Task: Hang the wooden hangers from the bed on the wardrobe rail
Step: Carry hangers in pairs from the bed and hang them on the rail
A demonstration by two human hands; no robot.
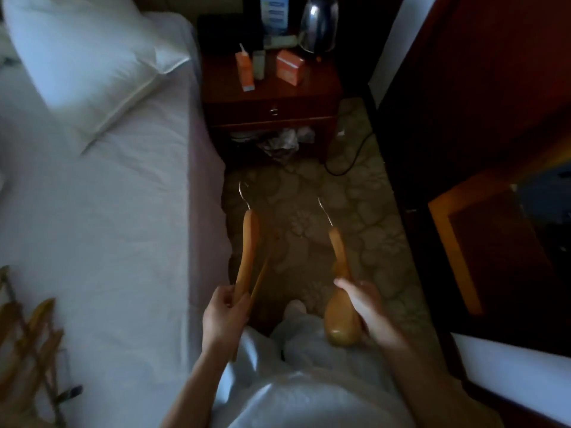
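Pile of tan wooden hangers (pixel 34 329) on white-sheeted bed (pixel 108 211), far left. Left hand (pixel 224 316) grips 1 tan wooden hanger (pixel 248 248) over patterned beige carpet (pixel 309 211). Right hand (pixel 367 307), apart from it, grips 2nd tan wooden hanger (pixel 340 322). Dark red-brown wooden panel (pixel 494 88) far right.

Dimly lit bedroom: white-sheeted bed (pixel 123 211) with pillow (pixel 80 57) at left; dark wooden nightstand (pixel 272 97) carrying kettle (pixel 318 26) and orange cartons (pixel 290 67); patterned carpet (pixel 355 227) between bed and reddish wooden furniture (pixel 479 88) at right.
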